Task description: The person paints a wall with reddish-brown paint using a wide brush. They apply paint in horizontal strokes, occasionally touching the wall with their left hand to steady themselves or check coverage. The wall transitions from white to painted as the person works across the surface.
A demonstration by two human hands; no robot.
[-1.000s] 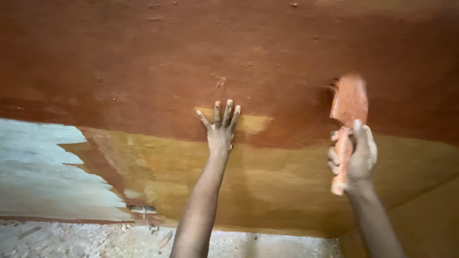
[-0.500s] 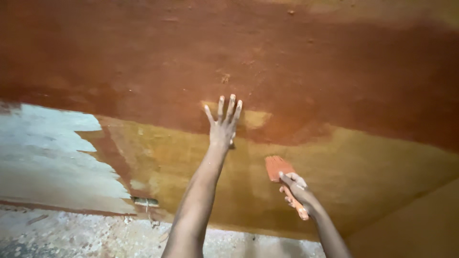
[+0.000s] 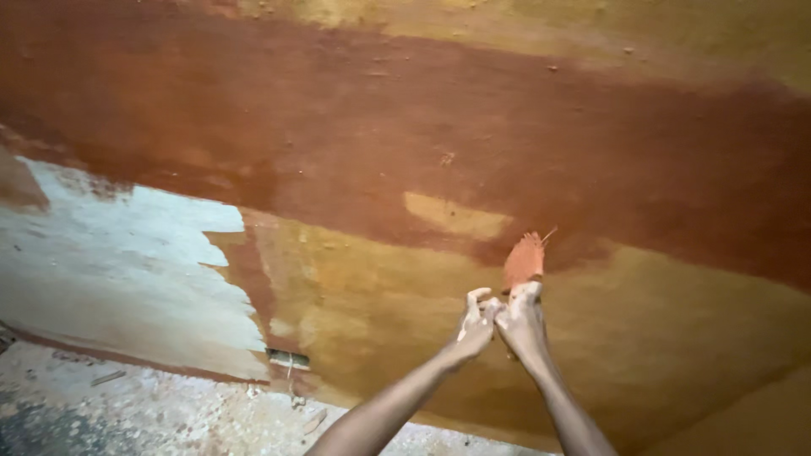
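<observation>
My left hand (image 3: 475, 325) has come off the red-brown painted wall (image 3: 405, 118), where it was pressed flat on the small unpainted yellow patch (image 3: 456, 215); it now sits below that patch, touching my right hand (image 3: 522, 321). The orange-stained flat paintbrush (image 3: 525, 258) has swung from far right of the patch to just below-right, bristles up.

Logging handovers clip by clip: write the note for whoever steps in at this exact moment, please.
Right hand: shut on the paintbrush, bristles up against the wall.
Left hand: fingers curled, touching the right hand at the brush handle.
Done: a broad red-brown band covers the upper wall.
Left: a small yellow patch inside the band, the yellow area below it, and the pale whitish section at lower left.
</observation>
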